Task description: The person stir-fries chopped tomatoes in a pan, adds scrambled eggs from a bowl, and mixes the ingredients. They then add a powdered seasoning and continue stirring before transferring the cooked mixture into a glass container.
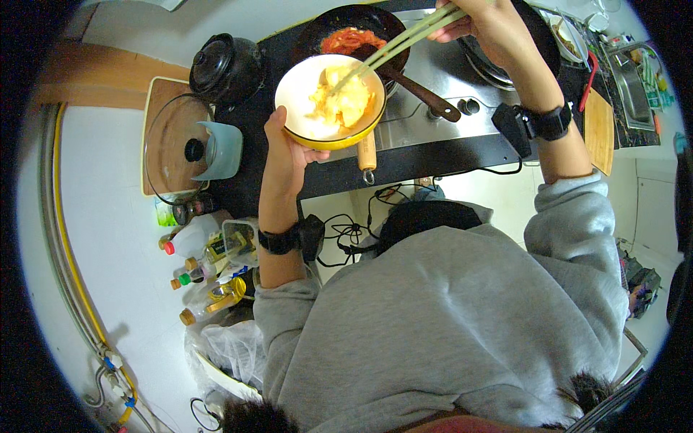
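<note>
My left hand (289, 146) grips a yellow bowl (295, 97) with a white inside by its near left rim. Cooked scrambled egg (346, 100) lies in the bowl, which is held up in front of a black wok (311, 32). A long pair of chopsticks (406, 42) is in my right hand (476, 27), and their tips reach into the egg. Red cooked pieces, apparently tomato (352, 40), sit in the wok. A dark wooden spatula (419, 94) leans out of it to the right. The wok's wooden handle (367, 152) shows below the bowl.
Left of the wok are a black lidded pot (224, 70), a glass lid (178, 130) and a light-blue plastic holder (224, 151). Several bottles (216, 292) stand at the lower left. A second dark pan (533, 48), a cutting board (598, 130) and a sink (631, 92) are on the right.
</note>
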Demonstrator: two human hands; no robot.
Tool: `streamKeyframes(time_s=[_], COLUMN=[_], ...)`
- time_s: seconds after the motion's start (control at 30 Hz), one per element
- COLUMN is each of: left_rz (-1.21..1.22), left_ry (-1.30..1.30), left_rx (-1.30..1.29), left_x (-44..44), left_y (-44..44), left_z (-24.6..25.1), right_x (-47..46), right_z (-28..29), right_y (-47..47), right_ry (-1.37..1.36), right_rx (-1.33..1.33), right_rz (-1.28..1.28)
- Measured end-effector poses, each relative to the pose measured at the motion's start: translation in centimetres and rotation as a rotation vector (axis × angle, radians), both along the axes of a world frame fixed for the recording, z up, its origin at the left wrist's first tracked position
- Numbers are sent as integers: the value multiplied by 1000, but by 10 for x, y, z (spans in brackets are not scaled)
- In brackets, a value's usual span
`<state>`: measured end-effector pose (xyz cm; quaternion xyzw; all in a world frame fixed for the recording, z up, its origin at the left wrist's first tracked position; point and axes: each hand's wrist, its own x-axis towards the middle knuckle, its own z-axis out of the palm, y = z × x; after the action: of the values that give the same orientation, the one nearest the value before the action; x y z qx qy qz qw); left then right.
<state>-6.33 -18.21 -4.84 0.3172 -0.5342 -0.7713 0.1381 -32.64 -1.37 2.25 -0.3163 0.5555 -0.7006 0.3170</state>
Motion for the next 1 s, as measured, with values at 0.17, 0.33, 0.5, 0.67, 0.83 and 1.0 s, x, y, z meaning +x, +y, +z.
streamKeyframes(time_s=[0.17, 0.33, 0.5, 0.67, 0.83, 1.0], left_rz=[45, 63, 63, 122, 156, 181], left_ry=[5, 67, 90, 134, 37, -45], left_rx=[-23, -61, -130, -135, -245, -196], left_x=[-3, 2, 2, -2, -3, -9], left_y=[-1, -2, 2, 1, 4, -5], left_z=[-3, -8, -15, -14, -12, -14], right_x=[24, 22, 48, 88, 62, 50], right_z=[-10, -20, -6, 4, 8, 2], right_y=[-12, -6, 17, 29, 37, 28], right_ry=[128, 258, 496, 828, 762, 892], right_rx=[-28, 69, -101, -223, 105, 88], right_rz=[14, -10, -63, 66, 46, 136])
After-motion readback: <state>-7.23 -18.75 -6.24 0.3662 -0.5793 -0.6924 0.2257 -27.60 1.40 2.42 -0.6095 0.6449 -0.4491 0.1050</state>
